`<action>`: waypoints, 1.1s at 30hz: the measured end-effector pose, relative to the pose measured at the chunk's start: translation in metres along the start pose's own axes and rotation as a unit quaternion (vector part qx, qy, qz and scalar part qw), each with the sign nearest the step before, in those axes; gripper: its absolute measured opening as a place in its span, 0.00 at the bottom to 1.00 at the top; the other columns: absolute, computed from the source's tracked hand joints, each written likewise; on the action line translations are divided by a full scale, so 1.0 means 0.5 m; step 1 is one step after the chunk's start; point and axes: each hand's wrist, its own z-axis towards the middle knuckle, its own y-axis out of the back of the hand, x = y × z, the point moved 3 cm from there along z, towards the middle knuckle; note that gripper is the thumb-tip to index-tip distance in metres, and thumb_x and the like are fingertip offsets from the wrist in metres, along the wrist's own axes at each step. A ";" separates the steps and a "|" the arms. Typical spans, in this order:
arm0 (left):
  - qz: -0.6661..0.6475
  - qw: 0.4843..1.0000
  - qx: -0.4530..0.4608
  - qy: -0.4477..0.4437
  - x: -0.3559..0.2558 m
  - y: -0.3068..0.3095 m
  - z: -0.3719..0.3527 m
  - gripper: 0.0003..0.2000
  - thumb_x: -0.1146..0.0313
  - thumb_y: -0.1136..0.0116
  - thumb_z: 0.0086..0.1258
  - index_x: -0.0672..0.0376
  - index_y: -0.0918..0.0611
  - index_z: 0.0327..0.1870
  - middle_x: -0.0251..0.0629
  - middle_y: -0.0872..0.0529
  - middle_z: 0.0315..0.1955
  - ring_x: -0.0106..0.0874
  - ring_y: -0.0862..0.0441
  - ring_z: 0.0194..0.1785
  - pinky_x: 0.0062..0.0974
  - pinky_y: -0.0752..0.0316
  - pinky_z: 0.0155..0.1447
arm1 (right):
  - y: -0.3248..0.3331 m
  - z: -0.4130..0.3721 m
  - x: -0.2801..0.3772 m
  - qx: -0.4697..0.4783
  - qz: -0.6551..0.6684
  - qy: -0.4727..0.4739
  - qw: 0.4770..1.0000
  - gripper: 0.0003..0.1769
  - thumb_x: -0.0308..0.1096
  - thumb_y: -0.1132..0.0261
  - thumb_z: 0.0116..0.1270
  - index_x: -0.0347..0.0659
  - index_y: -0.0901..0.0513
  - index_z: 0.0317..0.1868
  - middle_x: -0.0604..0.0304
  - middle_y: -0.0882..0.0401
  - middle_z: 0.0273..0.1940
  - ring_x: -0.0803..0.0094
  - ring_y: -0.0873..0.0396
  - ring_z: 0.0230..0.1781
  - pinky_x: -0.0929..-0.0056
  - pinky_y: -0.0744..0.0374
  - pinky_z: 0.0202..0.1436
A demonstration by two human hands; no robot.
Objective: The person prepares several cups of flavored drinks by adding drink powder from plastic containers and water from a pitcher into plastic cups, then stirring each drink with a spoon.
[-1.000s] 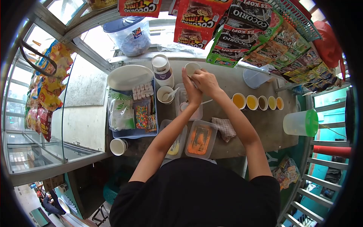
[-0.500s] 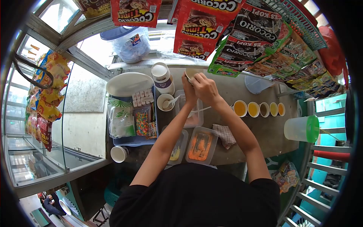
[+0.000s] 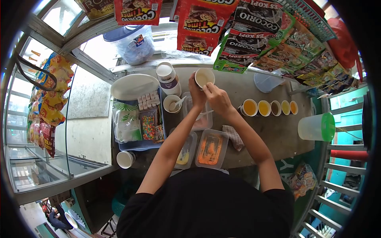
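A paper cup [image 3: 203,80] with pale contents is tilted toward the camera, and my left hand [image 3: 197,94] is wrapped round its left side. My right hand [image 3: 217,97] has its fingers pinched together at the cup's lower right rim; whatever they grip is too small to make out. Below the hands lies a clear tub [image 3: 201,123] with a white spoon across it. Left of them stands a cup [image 3: 172,104] with a white spoon inside, in front of stacked cups [image 3: 168,79]. Nearer me is a tub of orange powder [image 3: 210,152].
Several filled cups [image 3: 264,108] stand in a row on the right, before a green-lidded container [image 3: 316,127]. A blue tray [image 3: 139,147] with packets is at left. A checked cloth [image 3: 233,137] lies centrally. Hanging sachets [image 3: 242,47] overhang the back.
The held cup has tipped so that its inside now shows. My right hand has moved slightly down, from over the cup to its lower rim. The view has shifted slightly.
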 end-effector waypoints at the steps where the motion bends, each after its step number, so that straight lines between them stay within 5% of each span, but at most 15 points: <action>1: 0.000 1.000 0.001 -0.002 0.004 0.002 -0.003 0.36 0.72 0.29 0.54 0.62 0.33 0.65 0.48 0.25 0.56 0.44 0.27 0.62 0.39 0.32 0.65 | 0.000 -0.008 0.004 -0.002 -0.001 -0.001 1.000 0.11 0.24 0.39 0.53 0.32 0.22 0.39 0.55 0.27 0.35 0.63 0.20 0.35 0.68 0.19 0.35; 7: -0.050 0.999 -0.005 -0.020 -0.008 0.016 -0.021 0.38 0.73 0.29 0.54 0.60 0.35 0.67 0.48 0.26 0.58 0.48 0.29 0.64 0.41 0.33 0.68 | 0.040 -0.051 0.038 -0.046 -0.003 0.025 0.999 0.17 0.24 0.38 0.54 0.29 0.21 0.46 0.53 0.25 0.39 0.62 0.20 0.36 0.67 0.19 0.38; 10: 0.026 0.999 0.023 -0.017 -0.026 0.019 -0.014 0.40 0.72 0.28 0.54 0.60 0.37 0.69 0.52 0.29 0.62 0.51 0.32 0.67 0.43 0.36 0.70 | 0.103 -0.056 0.053 -0.103 0.003 0.004 0.995 0.18 0.25 0.36 0.54 0.30 0.21 0.47 0.52 0.23 0.42 0.61 0.18 0.41 0.67 0.18 0.38; 15: 0.112 0.993 0.037 -0.013 -0.034 0.017 -0.004 0.50 0.62 0.27 0.56 0.58 0.48 0.77 0.63 0.41 0.72 0.54 0.44 0.76 0.45 0.48 0.76 | 0.218 -0.090 0.068 -0.235 -0.008 -0.143 0.962 0.11 0.21 0.31 0.60 0.33 0.18 0.44 0.51 0.21 0.42 0.58 0.19 0.39 0.67 0.19 0.40; 19: 0.130 0.990 0.002 -0.059 -0.078 0.032 -0.033 0.47 0.62 0.31 0.60 0.61 0.47 0.77 0.66 0.41 0.72 0.54 0.46 0.77 0.47 0.49 0.77 | 0.261 -0.171 0.062 -0.235 -0.003 -0.181 0.955 0.09 0.20 0.31 0.61 0.33 0.18 0.43 0.52 0.21 0.42 0.59 0.19 0.37 0.68 0.19 0.40; 22: -0.046 0.996 0.071 -0.035 -0.140 0.062 -0.080 0.41 0.63 0.34 0.61 0.65 0.41 0.74 0.62 0.38 0.71 0.53 0.44 0.77 0.47 0.48 0.77 | 0.271 -0.236 0.079 -0.209 0.034 -0.234 0.949 0.09 0.19 0.31 0.61 0.33 0.17 0.42 0.53 0.20 0.41 0.61 0.19 0.37 0.69 0.20 0.39; 24: -0.031 0.966 0.176 -0.185 -0.212 0.111 -0.123 0.37 0.62 0.36 0.62 0.66 0.36 0.72 0.58 0.34 0.70 0.52 0.40 0.75 0.45 0.46 0.76 | 0.284 -0.257 0.107 -0.182 0.086 -0.266 0.943 0.09 0.19 0.31 0.60 0.33 0.17 0.41 0.54 0.20 0.41 0.63 0.19 0.37 0.69 0.20 0.39; 26: -0.022 0.960 0.179 -0.216 -0.268 0.156 -0.151 0.41 0.57 0.32 0.59 0.65 0.36 0.72 0.53 0.32 0.70 0.49 0.39 0.75 0.43 0.46 0.76 | 0.289 -0.273 0.147 -0.170 0.113 -0.261 0.944 0.09 0.19 0.31 0.59 0.33 0.17 0.41 0.53 0.20 0.41 0.62 0.19 0.38 0.69 0.20 0.40; 29: -0.128 0.930 0.311 -0.147 -0.305 0.199 -0.214 0.45 0.56 0.26 0.54 0.65 0.36 0.72 0.53 0.27 0.65 0.44 0.31 0.71 0.40 0.39 0.73 | 0.276 -0.270 0.206 -0.154 0.172 -0.235 0.944 0.10 0.20 0.30 0.58 0.33 0.17 0.41 0.52 0.20 0.41 0.62 0.19 0.38 0.69 0.21 0.40; 31: -0.076 0.915 0.396 0.032 -0.273 0.220 -0.278 0.44 0.57 0.21 0.51 0.65 0.33 0.68 0.50 0.21 0.58 0.39 0.23 0.63 0.35 0.30 0.66 | 0.256 -0.265 0.238 -0.147 0.206 -0.213 0.944 0.10 0.20 0.29 0.57 0.33 0.17 0.40 0.52 0.20 0.41 0.61 0.19 0.38 0.68 0.21 0.41; 33: -0.060 0.937 0.336 0.078 -0.248 0.257 -0.322 0.42 0.59 0.21 0.51 0.65 0.32 0.65 0.48 0.19 0.55 0.36 0.21 0.59 0.33 0.28 0.62 | 0.222 -0.264 0.250 -0.167 0.259 -0.179 0.934 0.12 0.22 0.29 0.57 0.33 0.17 0.42 0.51 0.21 0.40 0.63 0.20 0.36 0.70 0.21 0.39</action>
